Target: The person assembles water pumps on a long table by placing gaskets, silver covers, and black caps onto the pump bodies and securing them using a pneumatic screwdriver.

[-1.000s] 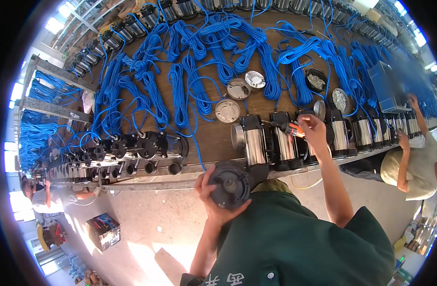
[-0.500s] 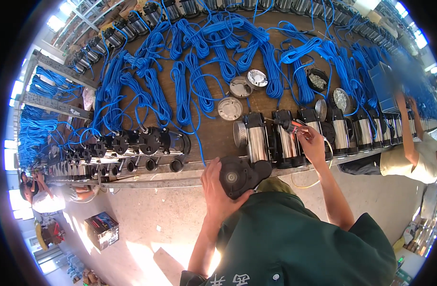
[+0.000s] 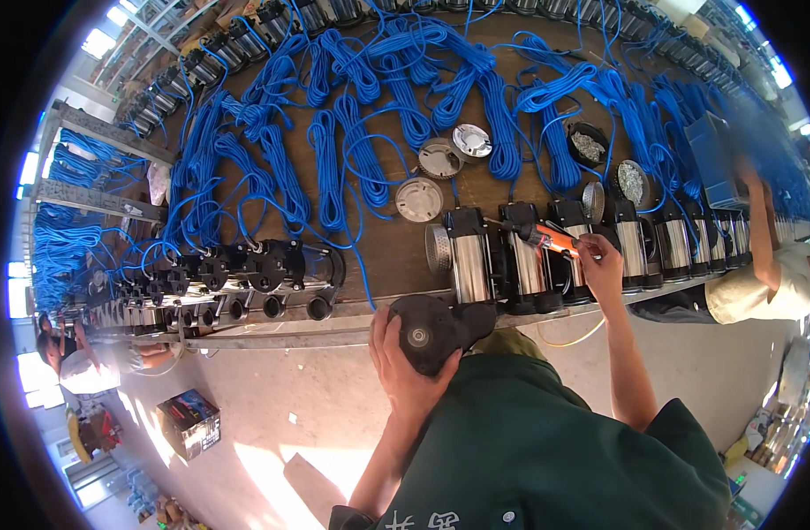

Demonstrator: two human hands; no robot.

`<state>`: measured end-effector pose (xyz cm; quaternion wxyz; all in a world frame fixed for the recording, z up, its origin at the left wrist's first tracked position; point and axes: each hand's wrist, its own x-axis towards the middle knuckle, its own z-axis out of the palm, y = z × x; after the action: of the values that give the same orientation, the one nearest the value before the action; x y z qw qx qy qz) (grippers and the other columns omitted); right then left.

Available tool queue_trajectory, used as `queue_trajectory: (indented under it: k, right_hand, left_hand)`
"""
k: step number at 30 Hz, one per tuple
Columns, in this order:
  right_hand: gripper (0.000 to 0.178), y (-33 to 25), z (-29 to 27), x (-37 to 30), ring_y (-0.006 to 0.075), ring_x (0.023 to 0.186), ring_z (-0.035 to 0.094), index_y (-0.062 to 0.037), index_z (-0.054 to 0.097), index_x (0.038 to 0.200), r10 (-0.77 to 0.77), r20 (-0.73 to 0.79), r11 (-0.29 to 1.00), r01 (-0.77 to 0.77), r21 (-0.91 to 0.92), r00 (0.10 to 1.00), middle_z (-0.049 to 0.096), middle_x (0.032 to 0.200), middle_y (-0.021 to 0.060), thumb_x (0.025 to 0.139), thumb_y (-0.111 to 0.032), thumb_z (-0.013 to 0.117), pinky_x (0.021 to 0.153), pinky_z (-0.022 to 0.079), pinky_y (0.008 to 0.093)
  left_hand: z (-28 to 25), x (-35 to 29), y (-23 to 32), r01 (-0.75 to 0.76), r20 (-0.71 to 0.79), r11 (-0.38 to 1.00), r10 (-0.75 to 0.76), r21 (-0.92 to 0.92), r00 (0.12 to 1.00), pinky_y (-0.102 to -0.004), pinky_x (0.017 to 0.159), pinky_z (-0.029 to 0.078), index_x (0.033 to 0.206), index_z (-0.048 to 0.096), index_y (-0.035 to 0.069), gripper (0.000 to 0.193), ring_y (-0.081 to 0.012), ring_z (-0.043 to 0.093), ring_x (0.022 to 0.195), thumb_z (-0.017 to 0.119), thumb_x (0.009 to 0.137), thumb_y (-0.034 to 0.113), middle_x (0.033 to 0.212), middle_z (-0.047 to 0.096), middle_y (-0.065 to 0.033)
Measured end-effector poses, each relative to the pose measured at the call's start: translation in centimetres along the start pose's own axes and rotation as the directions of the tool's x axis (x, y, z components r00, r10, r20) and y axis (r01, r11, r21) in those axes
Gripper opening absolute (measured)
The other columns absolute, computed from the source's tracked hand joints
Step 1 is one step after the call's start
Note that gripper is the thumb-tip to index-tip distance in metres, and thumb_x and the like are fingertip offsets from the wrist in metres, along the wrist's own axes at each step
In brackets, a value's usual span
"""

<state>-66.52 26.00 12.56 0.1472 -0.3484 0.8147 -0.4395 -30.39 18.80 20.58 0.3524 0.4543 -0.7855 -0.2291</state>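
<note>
Under my left hand (image 3: 401,371) is a black round pump end (image 3: 430,325) with a small metal centre, at the table's front edge; my fingers curl round its left side and my thumb lies along its lower side. My right hand (image 3: 602,265) grips the rear of an orange and black electric screwdriver (image 3: 557,239), whose thin bit points left over the tops of the steel pumps. A shiny steel pump (image 3: 472,278) with a black top stands just behind the black pump end, and a perforated metal strainer (image 3: 438,249) leans at its left side.
Coiled blue cables (image 3: 332,170) cover much of the brown tabletop (image 3: 383,256). Round metal plates (image 3: 419,200) lie in the middle. A black bowl of small metal parts (image 3: 587,144) sits farther right. More pumps (image 3: 268,265) lie at left. A co-worker's arm (image 3: 757,234) reaches in at right.
My right hand has shifted right with the electric screwdriver, and more of its orange body now shows. My left hand stays on the black pump end.
</note>
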Motion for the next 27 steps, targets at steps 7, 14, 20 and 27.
queue_trajectory:
  k: [7,14,20,27]
  right_hand:
    - [0.018,2.1,-0.6,1.5,0.0139,0.078,0.068,0.002,0.065,0.103,0.021,0.042,0.999,-0.023,0.038,0.999,0.071,0.087,0.0091,0.086,-0.005,0.064,0.07,0.052,0.0275]
    - [0.021,6.5,-5.9,8.6,0.0182,0.078,0.07,-0.0018,0.068,0.098,-0.019,-0.226,0.996,-0.002,-0.092,0.974,0.072,0.086,0.0101,0.083,-0.016,0.069,0.071,0.055,0.0311]
    - [0.027,20.5,-13.4,22.6,0.0339,0.081,0.069,-0.0108,0.072,0.097,-0.005,-0.239,0.755,-0.153,-0.637,0.971,0.071,0.083,0.0138,0.077,-0.029,0.07,0.076,0.055,0.0443]
    - [0.027,23.0,-9.8,25.5,0.0339,0.084,0.069,-0.014,0.074,0.089,0.107,0.029,0.687,-0.053,-0.725,0.994,0.071,0.086,0.0139,0.064,-0.025,0.079,0.08,0.056,0.042]
  left_hand:
    - [0.1,0.0,0.2,0.038,0.006,0.999,-0.038,0.022,0.999,-0.0497,0.104,0.037,0.134,0.039,0.0,0.089,-0.045,0.043,0.126,0.086,0.062,0.024,0.138,0.042,-0.0274]
    - [-0.1,-1.2,1.1,0.14,0.079,0.99,-0.139,-0.009,0.987,-0.0491,0.11,0.028,0.138,0.032,-0.004,0.101,-0.043,0.035,0.133,0.088,0.063,0.035,0.145,0.034,-0.0248]
    - [-2.0,0.6,4.0,0.176,-0.056,0.979,-0.171,0.1,0.984,-0.0467,0.108,0.029,0.138,0.038,0.001,0.084,-0.0329,0.041,0.131,0.082,0.07,0.024,0.139,0.045,-0.0171]
    - [-1.9,3.8,9.2,0.1,-0.188,0.993,-0.085,0.067,0.978,-0.0383,0.099,0.036,0.122,0.049,-0.002,0.046,-0.0269,0.051,0.115,0.069,0.086,0.018,0.123,0.054,-0.016]
